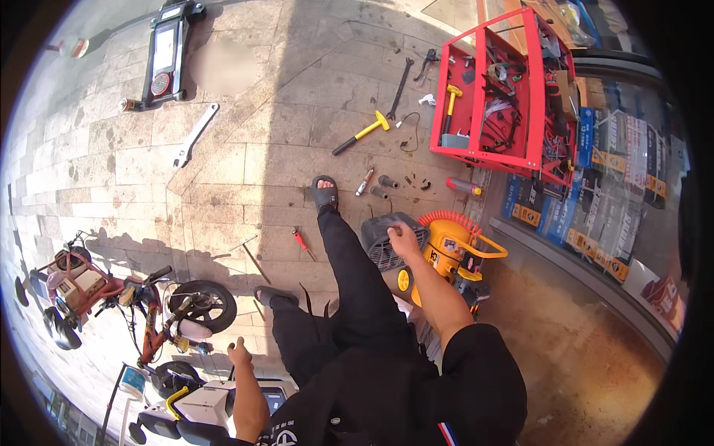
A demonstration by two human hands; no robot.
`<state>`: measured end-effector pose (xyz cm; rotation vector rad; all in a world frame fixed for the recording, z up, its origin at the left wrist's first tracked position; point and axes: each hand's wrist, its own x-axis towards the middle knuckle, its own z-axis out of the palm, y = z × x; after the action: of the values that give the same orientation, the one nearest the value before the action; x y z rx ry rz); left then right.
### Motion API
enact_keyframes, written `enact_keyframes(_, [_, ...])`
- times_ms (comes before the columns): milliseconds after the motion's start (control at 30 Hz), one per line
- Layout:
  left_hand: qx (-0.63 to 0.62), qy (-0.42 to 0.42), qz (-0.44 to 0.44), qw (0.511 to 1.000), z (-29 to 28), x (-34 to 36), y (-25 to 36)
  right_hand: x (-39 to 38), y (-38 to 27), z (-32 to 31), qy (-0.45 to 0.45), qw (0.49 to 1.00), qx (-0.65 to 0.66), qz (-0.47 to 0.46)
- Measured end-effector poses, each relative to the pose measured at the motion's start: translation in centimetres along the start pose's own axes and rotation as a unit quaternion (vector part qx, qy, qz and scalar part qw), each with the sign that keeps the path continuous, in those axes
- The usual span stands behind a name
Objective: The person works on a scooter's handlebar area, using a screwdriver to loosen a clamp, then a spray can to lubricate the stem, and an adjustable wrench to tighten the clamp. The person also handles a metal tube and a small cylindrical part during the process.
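My right hand [403, 241] is closed on the upper edge of a black slatted plastic basket [378, 236], beside a yellow air compressor [444, 249] with a coiled red hose [452, 218]. The fingers' far side is hidden. My left hand [239, 354] hangs low on the left with nothing seen in it, its fingertips a little apart. Beneath it stands a white scooter [201, 405]. On the paving in front of me lie a yellow-headed hammer [362, 134], a dark wrench [401, 88], a silver wrench [196, 135] and a red screwdriver [303, 244].
A red tool rack [534, 82] full of tools stands at the far right. Blue boxes [554, 215] are stacked behind glass. An orange bike [152, 316] is to the left. A floor jack [165, 52] sits at the far left. Sockets [388, 181] and a red bottle [464, 186] lie ahead.
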<state>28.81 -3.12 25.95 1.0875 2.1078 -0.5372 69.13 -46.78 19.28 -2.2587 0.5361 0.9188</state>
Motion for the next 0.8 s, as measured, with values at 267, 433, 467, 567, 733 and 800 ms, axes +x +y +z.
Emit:
enact_keyframes(267, [-0.006, -0.332, 0.373, 0.866, 16.0, -22.9, 24.2, 9.7, 8.8, -9.7, 0.181, 0.967, 0.109, 0.144])
enact_keyframes(433, [0.133, -0.342, 0.337, 0.867, 18.2, -22.8, 25.4, 18.2, 16.7, -9.7, 0.217, 0.961, 0.139, 0.103])
enact_keyframes(467, [0.181, -0.322, 0.312, 0.875, 17.4, -22.0, 24.6, 19.7, 17.2, -8.6, 0.189, 0.958, 0.167, 0.139])
enact_keyframes(567, [0.265, -0.164, 0.267, 0.912, 12.3, -19.7, 22.3, 20.4, 16.1, -2.8, 0.087, 0.974, 0.167, 0.125])
enact_keyframes(733, [0.145, -0.062, 0.187, 0.970, 5.0, -18.3, 20.2, 16.4, 4.6, 6.3, -0.042, 0.958, 0.254, 0.124])
enact_keyframes(800, [0.106, -0.042, 0.220, 0.969, 3.7, -17.9, 20.1, 15.2, -1.4, 7.7, -0.107, 0.964, 0.199, 0.138])
